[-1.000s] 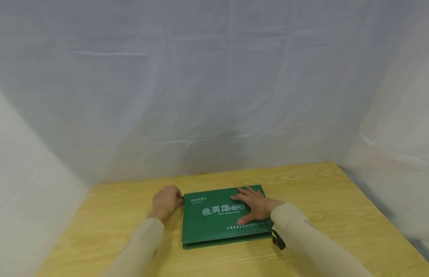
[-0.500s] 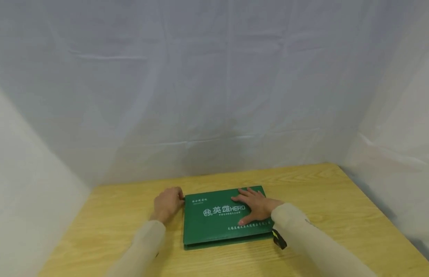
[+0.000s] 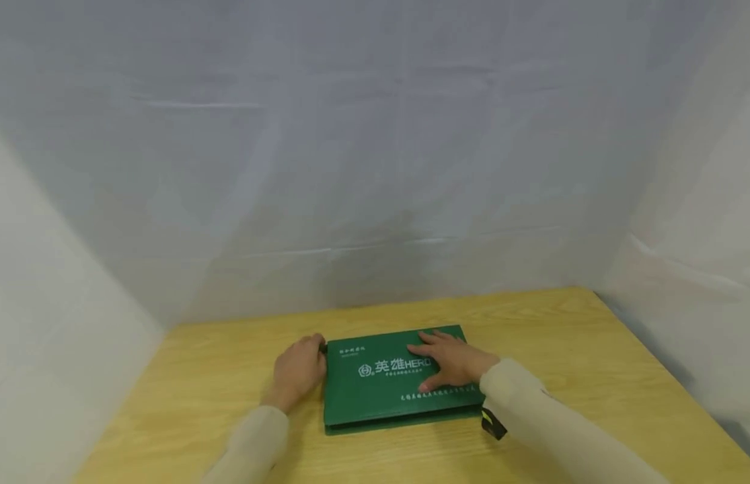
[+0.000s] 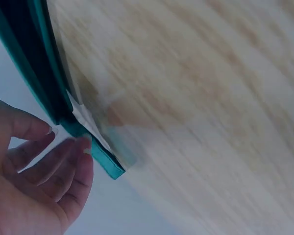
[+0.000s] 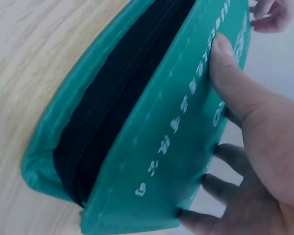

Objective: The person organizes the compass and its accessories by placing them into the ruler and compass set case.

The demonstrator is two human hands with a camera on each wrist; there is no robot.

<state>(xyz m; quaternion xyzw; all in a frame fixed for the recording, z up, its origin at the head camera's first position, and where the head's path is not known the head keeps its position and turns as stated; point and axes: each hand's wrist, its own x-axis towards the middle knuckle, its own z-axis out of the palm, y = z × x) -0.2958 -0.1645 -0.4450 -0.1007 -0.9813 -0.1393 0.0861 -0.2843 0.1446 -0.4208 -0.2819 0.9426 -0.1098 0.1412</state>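
A green zip case [image 3: 375, 396] with white lettering lies flat on the wooden table, its black zipper [image 5: 112, 93] running along the near side in the right wrist view. My right hand [image 3: 450, 361] rests on the right part of the lid with fingers spread. At the far left corner my left hand [image 3: 298, 370] has its fingers curled by the case's end. A short green tab [image 4: 105, 159] juts out there in the left wrist view, pinched between thumb and fingertips. Part of that grip is hidden in the head view.
The wooden table [image 3: 568, 336] extends to both sides of the case. White sheeting [image 3: 375, 168] hangs behind it and at both sides. A black strap end with a yellow mark [image 3: 492, 423] hangs by the right sleeve.
My left hand has shifted slightly nearer and turned a little at the case's left corner. The right hand stays spread on the lid. The view has drifted slightly.
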